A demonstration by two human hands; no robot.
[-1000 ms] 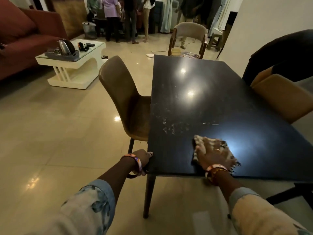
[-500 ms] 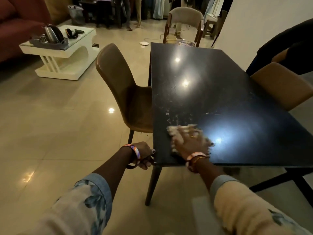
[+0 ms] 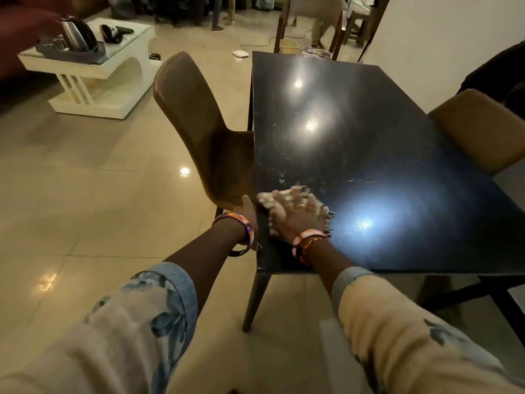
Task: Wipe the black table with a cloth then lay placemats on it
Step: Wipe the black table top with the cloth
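The black table (image 3: 369, 155) fills the right half of the view, glossy, with pale smears near its left edge. A light fringed cloth (image 3: 318, 207) lies flat at the near left edge of the top. My right hand (image 3: 295, 216) presses down on it with fingers spread. My left hand (image 3: 247, 209) is just off the table's left edge, level with the cloth; most of its fingers are hidden behind the edge. No placemats are in view.
A brown chair (image 3: 204, 132) is tucked against the table's left side, another tan chair (image 3: 480, 129) on the right, and a third chair (image 3: 312, 12) at the far end. A white coffee table (image 3: 93, 78) with a kettle stands far left. People stand in the background.
My right hand slid the cloth leftward along the near part of the table to its left edge. My left hand rose from the table's corner to beside the cloth.
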